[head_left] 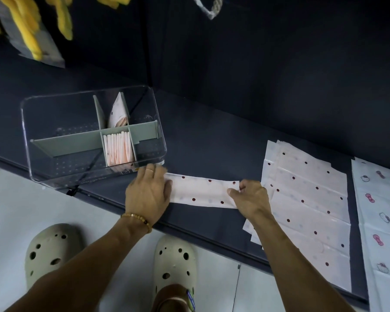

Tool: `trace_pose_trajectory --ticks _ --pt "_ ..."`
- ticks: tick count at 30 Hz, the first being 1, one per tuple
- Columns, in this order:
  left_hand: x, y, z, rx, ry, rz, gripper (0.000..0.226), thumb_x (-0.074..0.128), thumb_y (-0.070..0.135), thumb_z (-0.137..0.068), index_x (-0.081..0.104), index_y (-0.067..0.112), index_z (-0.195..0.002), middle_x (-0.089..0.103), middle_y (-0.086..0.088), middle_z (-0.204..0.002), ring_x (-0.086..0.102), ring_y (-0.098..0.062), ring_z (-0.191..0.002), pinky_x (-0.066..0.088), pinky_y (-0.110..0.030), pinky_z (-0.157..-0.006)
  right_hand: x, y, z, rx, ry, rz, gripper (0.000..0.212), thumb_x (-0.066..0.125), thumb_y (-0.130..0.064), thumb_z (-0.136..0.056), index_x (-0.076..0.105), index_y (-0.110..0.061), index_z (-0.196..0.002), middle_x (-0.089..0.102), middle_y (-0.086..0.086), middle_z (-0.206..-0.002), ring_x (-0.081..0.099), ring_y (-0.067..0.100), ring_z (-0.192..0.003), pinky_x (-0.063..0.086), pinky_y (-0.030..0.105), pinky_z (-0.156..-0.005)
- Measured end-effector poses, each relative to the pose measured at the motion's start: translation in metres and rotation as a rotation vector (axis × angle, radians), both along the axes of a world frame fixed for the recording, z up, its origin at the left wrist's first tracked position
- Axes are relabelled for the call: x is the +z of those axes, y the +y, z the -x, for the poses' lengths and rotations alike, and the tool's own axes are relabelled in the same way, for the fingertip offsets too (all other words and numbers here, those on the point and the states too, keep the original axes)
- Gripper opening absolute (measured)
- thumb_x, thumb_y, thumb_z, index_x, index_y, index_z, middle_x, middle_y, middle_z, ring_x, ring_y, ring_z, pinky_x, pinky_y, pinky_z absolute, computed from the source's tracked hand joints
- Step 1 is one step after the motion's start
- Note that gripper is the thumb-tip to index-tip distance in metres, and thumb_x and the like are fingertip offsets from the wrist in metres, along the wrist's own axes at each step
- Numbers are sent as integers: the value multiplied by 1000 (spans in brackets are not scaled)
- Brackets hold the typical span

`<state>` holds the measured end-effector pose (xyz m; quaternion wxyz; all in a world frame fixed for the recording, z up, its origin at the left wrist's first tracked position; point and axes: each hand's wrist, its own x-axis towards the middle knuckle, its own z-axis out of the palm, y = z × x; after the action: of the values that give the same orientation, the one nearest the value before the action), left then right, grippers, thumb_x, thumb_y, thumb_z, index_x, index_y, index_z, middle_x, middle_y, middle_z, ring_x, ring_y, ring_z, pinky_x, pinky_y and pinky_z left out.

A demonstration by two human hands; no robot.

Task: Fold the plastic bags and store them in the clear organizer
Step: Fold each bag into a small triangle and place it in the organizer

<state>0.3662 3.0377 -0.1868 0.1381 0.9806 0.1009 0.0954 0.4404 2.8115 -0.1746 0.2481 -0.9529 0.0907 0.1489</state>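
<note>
On the table (212,140), right of the clear organizer (95,134): dotted bag strip (203,191); left hand (148,194) flat on one end, right hand (251,197) pinching the other.

Single head view, worn high, wide-angle. Looks forward and steeply down over the dark worktop (212,143), whose front edge runs diagonally lower right. Close range: forearms enter from the bottom edge. Floor (7,199) and feet visible below; dark wall fills the top.
</note>
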Motion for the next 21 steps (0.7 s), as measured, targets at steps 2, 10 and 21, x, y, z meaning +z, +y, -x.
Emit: trace_pose_trajectory --ticks 2,10,21 --pt "-7 -1 4 -258 -41 -23 32 58 20 -90 60 9 -120 61 -13 -120 57 -34 -112 48 -44 -90 -1 -1 -1 10 -1 13 30 66 -30 -86 58 -6 -71 58 3 -63 58 21 -66 38 25 -61" --pt "-29 6 -3 -492 237 -66 56 20 39 -102 5 18 -151 4 3 -159 -3 -12 -146 -14 -22 -114 11 10 11 142 -152 301 28 62 -22 -85 55 -15 -111 61 4 -101 57 29 -97 45 33 -79" --pt "-25 8 4 -531 222 -87 56 26 29 -101 0 16 -149 5 -3 -159 -7 -13 -145 -13 -29 -115 -36 74 59 674 -278 173 60 30 -20 -100 5 -12 -153 1 3 -162 -6 15 -148 -13 30 -116"
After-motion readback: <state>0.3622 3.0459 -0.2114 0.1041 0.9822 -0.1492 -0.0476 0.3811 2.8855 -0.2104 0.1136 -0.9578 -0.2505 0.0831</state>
